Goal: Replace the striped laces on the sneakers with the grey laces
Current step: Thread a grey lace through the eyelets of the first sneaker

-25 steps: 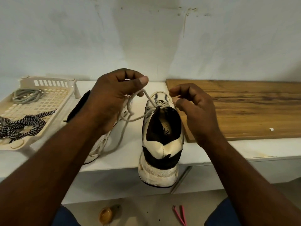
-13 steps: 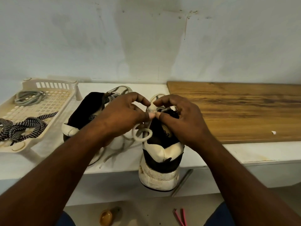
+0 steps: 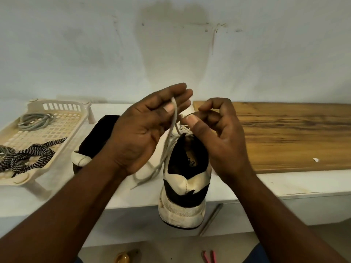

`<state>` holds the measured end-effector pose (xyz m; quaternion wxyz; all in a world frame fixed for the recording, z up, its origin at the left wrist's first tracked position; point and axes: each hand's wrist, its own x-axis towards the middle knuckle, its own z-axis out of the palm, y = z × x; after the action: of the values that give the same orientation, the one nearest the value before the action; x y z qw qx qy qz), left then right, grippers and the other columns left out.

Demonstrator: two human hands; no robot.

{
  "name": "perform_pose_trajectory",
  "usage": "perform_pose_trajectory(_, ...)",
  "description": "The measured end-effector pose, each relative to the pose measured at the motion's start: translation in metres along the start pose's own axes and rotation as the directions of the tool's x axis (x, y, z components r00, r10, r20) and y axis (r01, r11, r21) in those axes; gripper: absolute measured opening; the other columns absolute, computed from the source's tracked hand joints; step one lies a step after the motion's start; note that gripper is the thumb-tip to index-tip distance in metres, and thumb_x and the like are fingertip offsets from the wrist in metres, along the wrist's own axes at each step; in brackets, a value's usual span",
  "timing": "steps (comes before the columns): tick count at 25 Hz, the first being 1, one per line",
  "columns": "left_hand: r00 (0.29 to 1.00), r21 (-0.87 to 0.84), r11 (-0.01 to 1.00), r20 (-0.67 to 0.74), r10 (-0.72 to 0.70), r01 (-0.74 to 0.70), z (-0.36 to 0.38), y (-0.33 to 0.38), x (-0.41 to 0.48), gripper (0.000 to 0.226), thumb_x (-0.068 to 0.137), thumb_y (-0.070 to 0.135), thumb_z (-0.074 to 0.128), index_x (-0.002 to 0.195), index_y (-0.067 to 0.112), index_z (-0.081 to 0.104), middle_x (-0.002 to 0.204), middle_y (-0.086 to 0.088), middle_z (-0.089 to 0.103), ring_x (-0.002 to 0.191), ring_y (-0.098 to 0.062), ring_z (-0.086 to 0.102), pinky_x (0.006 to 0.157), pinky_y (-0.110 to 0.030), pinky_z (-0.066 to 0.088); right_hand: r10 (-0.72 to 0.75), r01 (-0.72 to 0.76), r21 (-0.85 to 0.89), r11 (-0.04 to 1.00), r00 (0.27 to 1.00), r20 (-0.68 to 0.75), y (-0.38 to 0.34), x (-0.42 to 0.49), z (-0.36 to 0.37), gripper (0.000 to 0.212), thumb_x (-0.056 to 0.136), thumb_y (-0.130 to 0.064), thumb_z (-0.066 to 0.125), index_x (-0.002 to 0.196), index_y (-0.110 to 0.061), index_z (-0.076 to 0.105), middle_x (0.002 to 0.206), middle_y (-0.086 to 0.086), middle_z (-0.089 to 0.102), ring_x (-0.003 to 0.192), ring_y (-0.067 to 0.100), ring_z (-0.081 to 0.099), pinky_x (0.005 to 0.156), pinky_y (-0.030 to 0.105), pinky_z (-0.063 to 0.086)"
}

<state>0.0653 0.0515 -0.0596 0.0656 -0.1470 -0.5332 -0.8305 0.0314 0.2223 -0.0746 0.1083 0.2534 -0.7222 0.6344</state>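
A cream tray (image 3: 57,102) sat on the left of the white bench (image 3: 284,185). In it lay a grey lace (image 3: 35,121) at the back and the striped laces (image 3: 28,156) at the front. A sneaker (image 3: 185,177) stood in the middle, with its heel over the bench edge. The left grip (image 3: 144,133) pinched its pale lace (image 3: 171,128) with the thumb. The right grip (image 3: 218,137) pinched the same lace at the shoe's top.

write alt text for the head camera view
The left hand and right hand each pinch a grey lace above a white-and-black sneaker whose heel overhangs the shelf. Striped laces and a grey coil lie in a tray at left.
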Motion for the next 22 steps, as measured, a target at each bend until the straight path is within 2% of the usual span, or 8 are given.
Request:
perform_pose_trajectory(4, 0.985, 0.031, 0.997, -0.158, -0.069, 0.075, 0.016, -0.006, -0.001, 0.030, 0.088, 0.010, 0.061, 0.117, 0.008, 0.069, 0.116, -0.011, 0.076, 0.113, -0.024, 0.071, 0.097, -0.034, 0.057, 0.041, -0.039, -0.059, 0.998, 0.998, 0.042, -0.007, -0.007, 0.011, 0.037, 0.086, -0.026, 0.082, 0.104, -0.016, 0.051, 0.088, 0.000, 0.073, 0.086, 0.014, 0.075, 0.076, 0.043, 0.064)
perform_pose_trajectory(7, 0.915, 0.174, 0.973, -0.396, -0.074, 0.154, 0.010, -0.005, 0.002, 0.017, 0.094, 0.001, 0.063, 0.105, 0.007, 0.075, 0.100, -0.013, 0.078, 0.089, -0.025, 0.077, 0.081, -0.030, 0.061, 0.130, -0.141, 0.271, 0.952, 0.990, 0.057, -0.010, -0.003, 0.004, 0.012, 0.096, -0.006, 0.068, 0.098, -0.011, 0.057, 0.078, 0.002, 0.069, 0.077, 0.013, 0.070, 0.074, 0.033, 0.060)
perform_pose_trajectory(8, 0.884, 0.353, 0.911, -0.467, -0.029, 0.216, 0.004, -0.005, 0.004, 0.017, 0.095, 0.001, 0.062, 0.100, 0.009, 0.076, 0.095, -0.011, 0.079, 0.079, -0.023, 0.078, 0.076, -0.029, 0.062, 0.148, -0.153, 0.370, 0.916, 0.988, 0.043, -0.011, 0.001, -0.003, 0.007, 0.098, -0.004, 0.063, 0.098, -0.011, 0.061, 0.076, 0.001, 0.067, 0.074, 0.013, 0.065, 0.073, 0.029, 0.057)
perform_pose_trajectory(9, 0.880, 0.628, 0.722, -0.471, 0.056, 0.290, -0.004, -0.005, 0.005, 0.018, 0.095, 0.005, 0.062, 0.098, 0.015, 0.078, 0.092, -0.005, 0.078, 0.073, -0.019, 0.077, 0.073, -0.028, 0.060, 0.161, -0.154, 0.433, 0.888, 0.987, 0.019, -0.011, 0.004, -0.011, 0.006, 0.100, -0.006, 0.060, 0.100, -0.011, 0.065, 0.076, 0.000, 0.065, 0.074, 0.013, 0.061, 0.073, 0.028, 0.054)
perform_pose_trajectory(11, 0.934, 0.934, 0.131, -0.345, 0.095, 0.332, -0.012, -0.007, 0.004, 0.023, 0.091, 0.021, 0.062, 0.106, 0.030, 0.076, 0.093, 0.006, 0.076, 0.081, -0.013, 0.072, 0.077, -0.028, 0.054, 0.190, -0.153, 0.490, 0.858, 0.981, -0.027, -0.006, 0.010, -0.024, 0.016, 0.104, -0.013, 0.054, 0.105, -0.012, 0.070, 0.078, 0.000, 0.063, 0.077, 0.014, 0.058, 0.073, 0.029, 0.052)
perform_pose_trajectory(13, 0.937, 0.938, -0.062, -0.332, 0.103, 0.340, -0.010, -0.009, 0.002, 0.036, 0.088, 0.032, 0.059, 0.122, 0.037, 0.068, 0.103, 0.005, 0.075, 0.098, -0.019, 0.067, 0.081, -0.032, 0.049, 0.212, -0.172, 0.407, 0.897, 0.976, -0.055, 0.000, 0.013, -0.030, 0.025, 0.108, -0.017, 0.048, 0.108, -0.013, 0.073, 0.081, 0.000, 0.066, 0.076, 0.014, 0.057, 0.069, 0.028, 0.050)
perform_pose_trajectory(18, 0.888, 0.977, -0.013, -0.187, 0.419, 0.212, 0.000, -0.007, 0.004, 0.036, 0.094, 0.040, 0.059, 0.130, 0.041, 0.061, 0.113, 0.005, 0.059, 0.092, -0.017, 0.064, 0.075, -0.031, 0.045, 0.133, -0.131, 0.040, 0.991, 0.990, -0.049, 0.004, 0.007, -0.016, 0.007, 0.097, -0.021, 0.070, 0.100, -0.014, 0.069, 0.082, 0.002, 0.076, 0.070, 0.013, 0.068, 0.064, 0.023, 0.053)
perform_pose_trajectory(22, 0.980, 0.833, 0.553, -0.111, 0.164, 0.002, 0.012, -0.012, 0.002, 0.027, 0.099, 0.029, 0.065, 0.124, 0.038, 0.070, 0.099, 0.018, 0.072, 0.073, 0.008, 0.063, 0.068, -0.018, 0.048, 0.017, -0.021, -0.132, 0.991, 1.000, -0.026, 0.009, 0.007, -0.014, 0.010, 0.097, -0.017, 0.071, 0.100, -0.023, 0.079, 0.093, -0.011, 0.077, 0.092, 0.006, 0.072, 0.079, 0.020, 0.054)
